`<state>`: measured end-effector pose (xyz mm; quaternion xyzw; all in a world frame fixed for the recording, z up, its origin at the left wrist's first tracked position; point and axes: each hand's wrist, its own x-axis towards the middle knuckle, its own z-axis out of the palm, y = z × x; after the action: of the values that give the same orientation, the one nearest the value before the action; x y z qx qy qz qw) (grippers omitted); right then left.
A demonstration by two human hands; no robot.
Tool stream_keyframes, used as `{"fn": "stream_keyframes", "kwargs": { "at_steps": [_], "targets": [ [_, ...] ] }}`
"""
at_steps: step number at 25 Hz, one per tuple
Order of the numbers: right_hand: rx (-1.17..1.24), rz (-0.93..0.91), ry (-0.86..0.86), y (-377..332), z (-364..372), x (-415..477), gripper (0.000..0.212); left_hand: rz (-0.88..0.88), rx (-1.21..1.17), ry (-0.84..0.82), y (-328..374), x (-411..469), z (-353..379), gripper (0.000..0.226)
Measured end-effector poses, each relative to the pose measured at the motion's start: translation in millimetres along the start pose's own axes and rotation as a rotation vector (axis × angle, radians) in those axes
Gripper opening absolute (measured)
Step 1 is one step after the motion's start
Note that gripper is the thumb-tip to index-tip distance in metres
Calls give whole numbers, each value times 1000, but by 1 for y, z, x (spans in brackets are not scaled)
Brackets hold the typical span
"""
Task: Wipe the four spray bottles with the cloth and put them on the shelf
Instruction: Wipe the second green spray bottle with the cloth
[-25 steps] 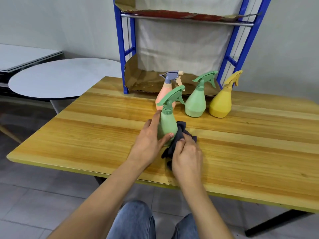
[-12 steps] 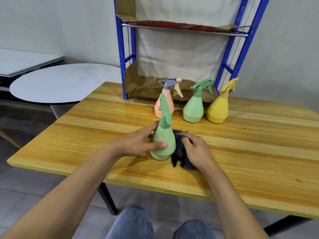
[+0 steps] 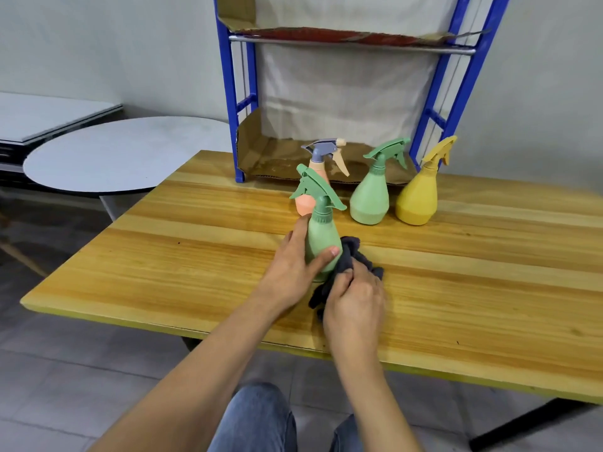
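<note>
My left hand (image 3: 295, 265) grips a green spray bottle (image 3: 321, 238) by its body, upright over the wooden table (image 3: 195, 256). My right hand (image 3: 354, 301) presses a dark grey cloth (image 3: 350, 256) against the bottle's lower right side. Behind stand three more bottles in a row: an orange one with a grey head (image 3: 306, 203), partly hidden by the held bottle, a second green one (image 3: 370, 197) and a yellow one (image 3: 419, 197). The blue shelf (image 3: 230, 93) rises at the table's back edge, its lower level lined with cardboard (image 3: 277, 158).
A round grey table (image 3: 124, 154) sits to the left, beyond the wooden table's edge. Another grey surface (image 3: 49, 112) lies at far left. The shelf's upper level (image 3: 352, 37) carries a worn cardboard sheet. My knees in jeans (image 3: 261, 419) show below the table's near edge.
The green bottle's spray head has turned and the bottle has tipped a little. My right hand with the cloth has shifted lower along the bottle's right side.
</note>
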<state>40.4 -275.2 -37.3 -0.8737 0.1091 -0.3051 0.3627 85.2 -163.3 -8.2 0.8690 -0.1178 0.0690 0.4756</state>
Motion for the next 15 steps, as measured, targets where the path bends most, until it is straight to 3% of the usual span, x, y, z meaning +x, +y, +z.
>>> {"fn": "stream_keyframes", "kwargs": {
  "at_steps": [6,12,15],
  "targets": [
    [26,-52,-49,10,-5,17,36,-38,6,-131,5,-9,-24,57],
    [170,-92,-558,38,-18,61,36,-44,137,-360,-15,-6,-62,80],
    [175,-114,-590,40,-23,63,37,-10,-27,-404,-12,-12,-47,81]
  ]
}}
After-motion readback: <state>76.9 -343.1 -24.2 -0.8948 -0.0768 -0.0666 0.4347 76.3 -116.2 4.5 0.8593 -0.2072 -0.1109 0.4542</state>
